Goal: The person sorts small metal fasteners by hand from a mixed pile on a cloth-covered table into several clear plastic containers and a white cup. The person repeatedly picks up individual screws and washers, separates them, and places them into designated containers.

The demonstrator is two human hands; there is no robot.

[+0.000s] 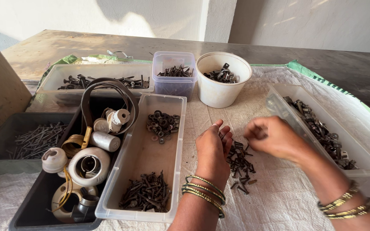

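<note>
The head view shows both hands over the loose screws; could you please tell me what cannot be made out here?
- Right hand: motion-blurred; whether it pinches anything is unclear.
- Left hand: seen from the back, palm hidden.
- Loose screws: partly hidden behind the left hand.
- Black tray: cut by the bottom edge.

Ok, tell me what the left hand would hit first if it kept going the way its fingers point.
Probably the white round plastic tub of dark metal bits; bare woven sheet lies before the left hand. Depth is unclear.
</note>
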